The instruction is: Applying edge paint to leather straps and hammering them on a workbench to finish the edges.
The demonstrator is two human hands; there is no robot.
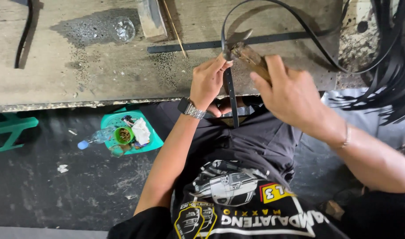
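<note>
— Nearest the lens: a black printed shirt (238,199), then dark trousers (251,137) over the lap, seated at the desk (78,79).

— And the hands?

— Left hand (207,82), grip pinched on a black strap (230,95), held upright just at the desk edge, lower end hanging toward the lap. Right hand (291,95), grip wrapped tight round the worn wooden handle of a knife (240,44), metal blade laid against the strap's top end, touching it.

— How far along, judged from that?

— Seemingly mid-cut or mid-trim at the tip; strap uncut there as far as could be told. Upper length looped away over the desk toward a heap of black straps (392,66) at the right, so probably many pieces left. Another punched strap (198,45) lay flat on the desk behind the hands, perhaps finished; could not tell.

— Elsewhere?

— Clear glass (124,28) on a wet patch, far left of the desk. Below, on the floor, a green stool (145,144) carrying a small cup and scraps, plastic bottle (94,139) beside it.
</note>
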